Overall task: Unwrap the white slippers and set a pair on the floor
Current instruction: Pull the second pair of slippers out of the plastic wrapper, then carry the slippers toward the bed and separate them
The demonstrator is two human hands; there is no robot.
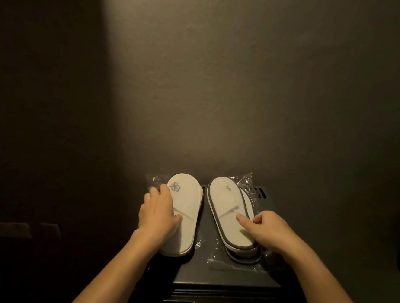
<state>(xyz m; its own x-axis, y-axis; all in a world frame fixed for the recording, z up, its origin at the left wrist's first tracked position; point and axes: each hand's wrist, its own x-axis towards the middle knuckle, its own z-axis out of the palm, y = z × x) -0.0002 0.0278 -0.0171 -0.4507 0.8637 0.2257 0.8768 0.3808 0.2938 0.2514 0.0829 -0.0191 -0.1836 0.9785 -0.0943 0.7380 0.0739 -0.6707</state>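
Dim light, dark wall ahead. Two wrapped packs of white slippers lie side by side on a dark low cabinet [226, 278], both within your reach, neither yet on the floor.

Left pack [184, 212]: plain white, grey emblem at the toe, clear film showing at its far-left corner. Your left hand [158, 214] lies on it, fingers curled over the outer edge, thumb pressed on top. Whether the film is caught under those fingers, you cannot tell.

Right pack [230, 217]: grey-edged, two slippers stacked slightly offset, loose clear wrapper [237, 265] crumpled at the toe end and spread out past the heel. Your right hand [268, 229] rests on its right side, thumb and forefinger tips drawn together near the strap as if pinching film; the grip itself is too small to confirm.

Handling, by judgement: slippers are light, soft, and will flex, so don't lift by one end. Film is thin and slick; take it where it bunches loose, at the toe corner or heel flap, and hold the slippers down by the sole edge while you pull.
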